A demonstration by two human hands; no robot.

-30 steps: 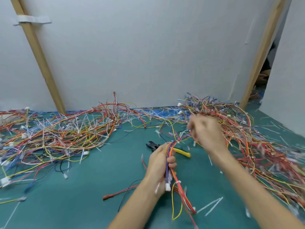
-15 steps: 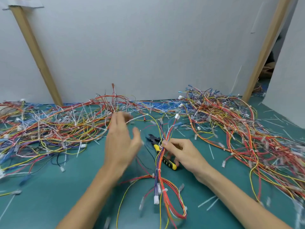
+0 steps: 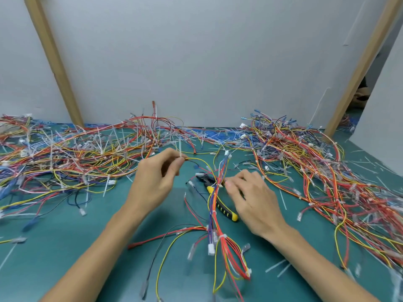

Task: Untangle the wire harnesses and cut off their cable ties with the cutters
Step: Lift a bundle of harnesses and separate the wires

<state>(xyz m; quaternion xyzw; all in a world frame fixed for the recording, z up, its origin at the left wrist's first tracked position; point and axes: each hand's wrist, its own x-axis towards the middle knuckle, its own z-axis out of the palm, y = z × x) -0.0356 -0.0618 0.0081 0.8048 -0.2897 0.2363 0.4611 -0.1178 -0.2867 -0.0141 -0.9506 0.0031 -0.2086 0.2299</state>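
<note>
The left hand pinches a yellow wire at its fingertips. The right hand curls against the harness, grip unclear. The cutters lie beneath it, beside the right fingertips. Tugging the wire could tighten the tangle.

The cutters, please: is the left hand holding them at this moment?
No: the left hand pinches a yellow wire, while the cutters lie on the green mat.
</note>
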